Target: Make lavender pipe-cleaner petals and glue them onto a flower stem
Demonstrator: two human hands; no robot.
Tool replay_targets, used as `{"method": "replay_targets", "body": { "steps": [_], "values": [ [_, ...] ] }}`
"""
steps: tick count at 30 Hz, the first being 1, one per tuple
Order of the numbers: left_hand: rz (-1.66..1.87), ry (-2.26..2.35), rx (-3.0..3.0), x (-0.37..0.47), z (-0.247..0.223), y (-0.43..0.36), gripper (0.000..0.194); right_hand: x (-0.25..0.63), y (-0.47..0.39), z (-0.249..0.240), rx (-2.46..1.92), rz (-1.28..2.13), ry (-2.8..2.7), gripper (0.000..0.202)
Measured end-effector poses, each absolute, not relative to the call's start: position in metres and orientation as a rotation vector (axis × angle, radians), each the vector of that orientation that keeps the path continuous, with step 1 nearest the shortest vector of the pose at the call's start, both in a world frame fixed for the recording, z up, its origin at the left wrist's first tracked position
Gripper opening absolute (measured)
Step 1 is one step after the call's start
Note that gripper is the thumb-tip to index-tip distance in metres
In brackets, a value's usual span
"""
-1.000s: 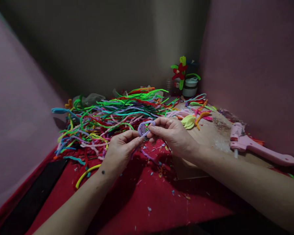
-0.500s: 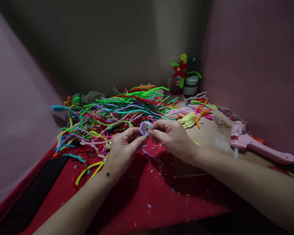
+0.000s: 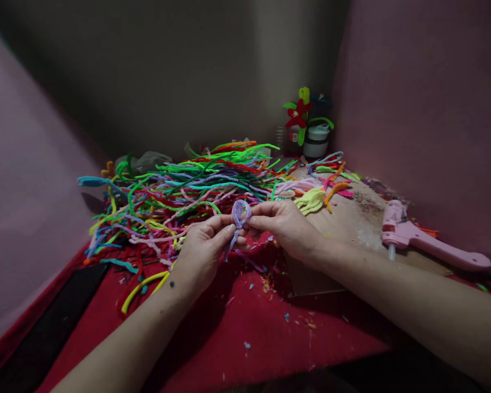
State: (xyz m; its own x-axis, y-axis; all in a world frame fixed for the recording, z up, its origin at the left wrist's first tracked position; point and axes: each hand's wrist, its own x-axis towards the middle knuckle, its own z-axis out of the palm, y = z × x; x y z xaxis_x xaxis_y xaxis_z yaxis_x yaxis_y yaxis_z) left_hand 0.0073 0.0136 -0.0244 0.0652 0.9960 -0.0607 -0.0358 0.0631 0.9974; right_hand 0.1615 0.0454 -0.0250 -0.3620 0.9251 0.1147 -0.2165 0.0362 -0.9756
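Note:
A lavender pipe cleaner (image 3: 241,212) is bent into a round loop, with a short tail hanging below it. My left hand (image 3: 202,248) pinches it from the left, where the loop meets the tail. From the right, my right hand (image 3: 292,228) grips the loop's lower right side between thumb and fingers. Both hands are raised over the red cloth (image 3: 245,327). Behind them lies a wide heap of colourful pipe cleaners (image 3: 213,183). Pale yellow petal shapes (image 3: 311,201) rest just beyond my right hand.
A pink glue gun (image 3: 429,243) lies at the right on a stained board (image 3: 346,218). At the back, a red flower (image 3: 298,114) stands beside a pale cup (image 3: 316,143). A black flat object (image 3: 53,322) lies at the left edge. Scraps dot the cloth.
The lavender loop has turned to face the camera more, and its tail now shows below my fingers. The whole view has shifted slightly.

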Motion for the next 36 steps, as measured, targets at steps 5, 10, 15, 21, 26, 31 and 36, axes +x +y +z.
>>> {"method": "replay_targets", "body": {
  "steps": [5,10,15,21,26,31,36],
  "values": [
    [1.136,1.208,1.230,0.006,-0.026,0.014,0.028,0.160,0.044,-0.024,-0.717,1.506,-1.300,0.021],
    [1.096,1.203,1.303,0.009,-0.026,0.012,0.023,0.160,0.044,-0.026,-0.697,1.614,-1.421,0.013],
    [1.040,1.332,1.509,0.012,-0.024,0.010,0.017,0.160,0.049,-0.033,-0.816,1.581,-1.347,0.014],
    [0.922,1.396,1.813,0.001,-0.028,0.015,0.016,0.157,0.051,-0.035,-0.791,1.648,-1.240,0.010],
    [0.748,1.466,2.105,-0.003,-0.025,0.018,0.014,0.156,0.053,-0.040,-0.759,1.718,-1.141,0.013],
    [0.628,1.464,2.265,-0.004,-0.021,0.017,0.015,0.157,0.056,-0.043,-0.742,1.729,-1.126,0.018],
    [0.578,1.448,2.306,-0.007,-0.022,0.017,0.016,0.157,0.054,-0.039,-0.796,1.733,-1.113,0.018]
  ]
}}
